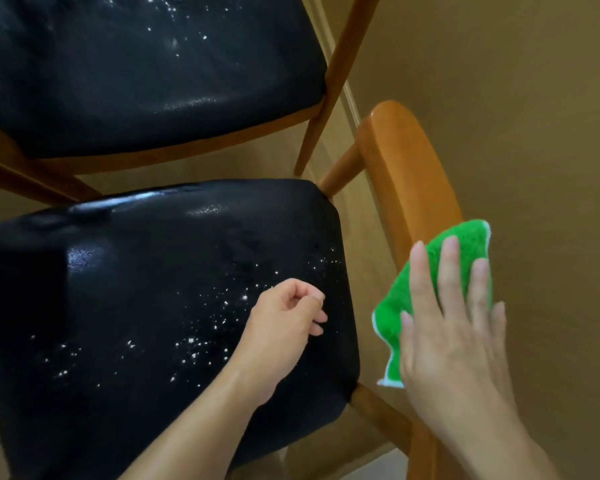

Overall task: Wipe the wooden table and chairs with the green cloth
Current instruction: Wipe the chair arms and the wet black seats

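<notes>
The right hand [454,327], at the lower right of the frame, lies flat with straight, spread fingers, pressing the fuzzy green cloth [430,299] against the curved orange-brown wooden backrest [402,174]. The left hand [284,327] hovers at lower centre, fingers loosely curled and holding nothing, over the near black padded seat [136,306] — speckled with white crumbs. A second black-seated wooden chair [146,71] fills the upper left.

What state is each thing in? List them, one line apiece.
green cloth: pressed flat against the wooden backrest under straight fingers.
right hand: open, fingers spread on the cloth.
left hand: loosely curled above the near seat, holding nothing.
wooden backrest: being wiped, upper part bare.
near seat: black, speckled with white crumbs.
far seat: black, also speckled white.
</notes>
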